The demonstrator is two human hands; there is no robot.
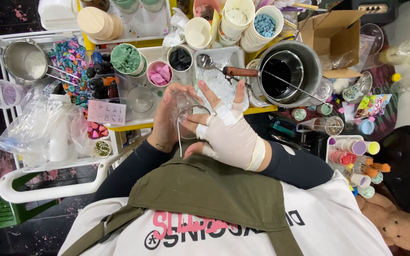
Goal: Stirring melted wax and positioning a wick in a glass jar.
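- The left hand [164, 124] is gripping a clear glass cup [187, 114] from its left side, fingers wrapping around the wall, above the near edge of the tabletop [257, 110].
- The right hand [228, 132], wearing a white fingerless glove, is pressing on the cup from the right, thumb and forefinger closing on the rim, remaining fingers spreading open.
- A thin white wick [180, 137] is hanging beside the cup.
- Beyond, a steel pot [309, 71] is standing towards the right edge.

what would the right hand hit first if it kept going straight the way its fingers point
Probably the clear plastic tray just beyond the right hand, then the wooden-handled metal spoon lying on it; depth is hard to judge from above.
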